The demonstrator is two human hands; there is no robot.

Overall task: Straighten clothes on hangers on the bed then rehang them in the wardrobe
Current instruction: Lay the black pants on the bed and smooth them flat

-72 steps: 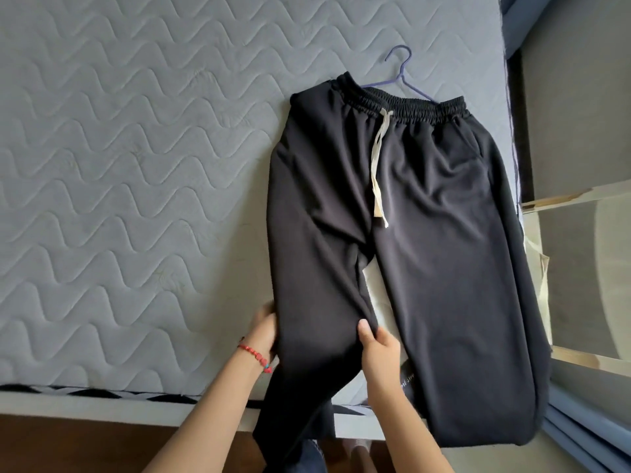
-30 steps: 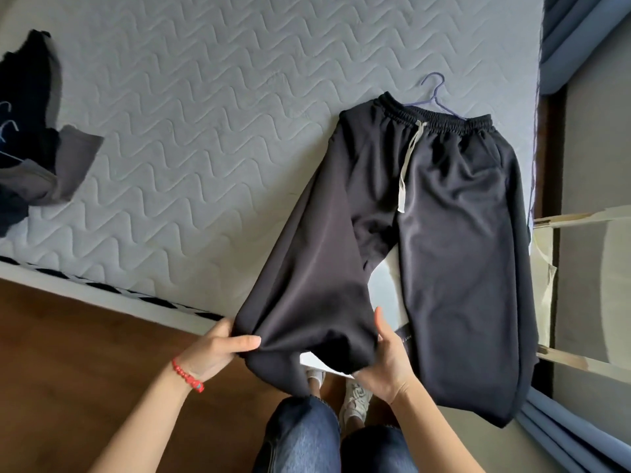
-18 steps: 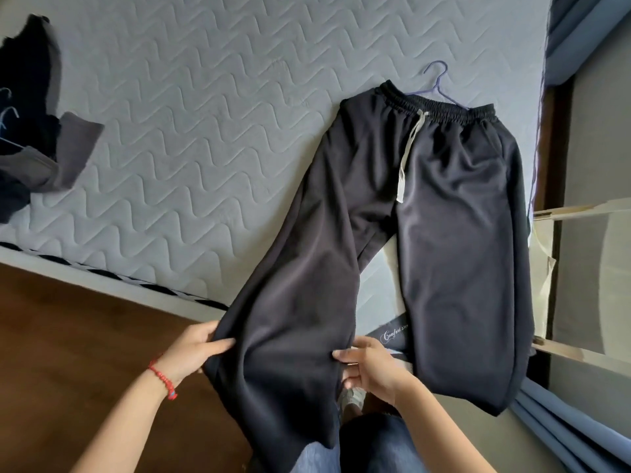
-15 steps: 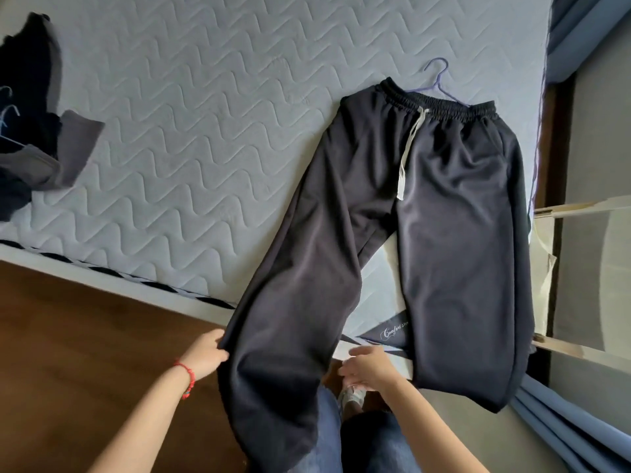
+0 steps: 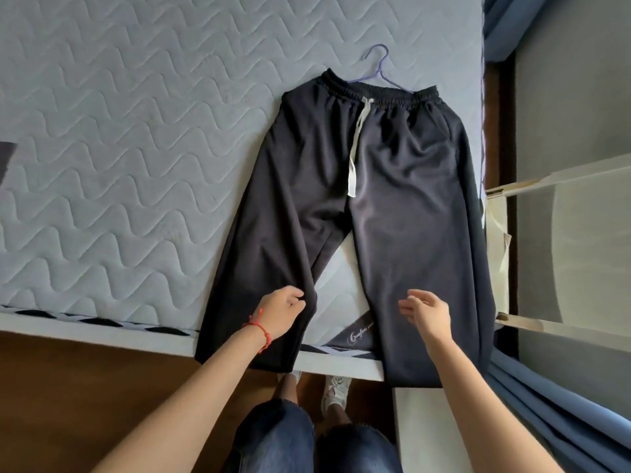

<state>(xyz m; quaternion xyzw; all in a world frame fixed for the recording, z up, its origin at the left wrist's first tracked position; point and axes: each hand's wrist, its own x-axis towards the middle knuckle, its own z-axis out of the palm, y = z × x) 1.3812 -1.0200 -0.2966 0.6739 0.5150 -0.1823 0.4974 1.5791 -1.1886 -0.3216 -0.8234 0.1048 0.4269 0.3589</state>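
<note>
black sweatpants (image 5: 375,206) flat on the bed (image 5: 136,165) for smoothing, purple hanger (image 5: 379,68) in waistband; left hand (image 5: 280,312) pinches inner leg edge, right hand (image 5: 426,310) hovers released.

Home bedroom; quilted bed mattress (image 5: 136,148) filling ten o'clock; wood floor (image 5: 68,387) at seven; blue curtain (image 5: 563,414) at four.

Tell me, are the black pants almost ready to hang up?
Nearly. The black drawstring jogger pants lie flat on the grey quilted mattress, legs spread apart. The left hand rests on one leg, fingers curled; the right hand hovers open. Lifting them by the purple wire hanger to the wardrobe remains.
</note>
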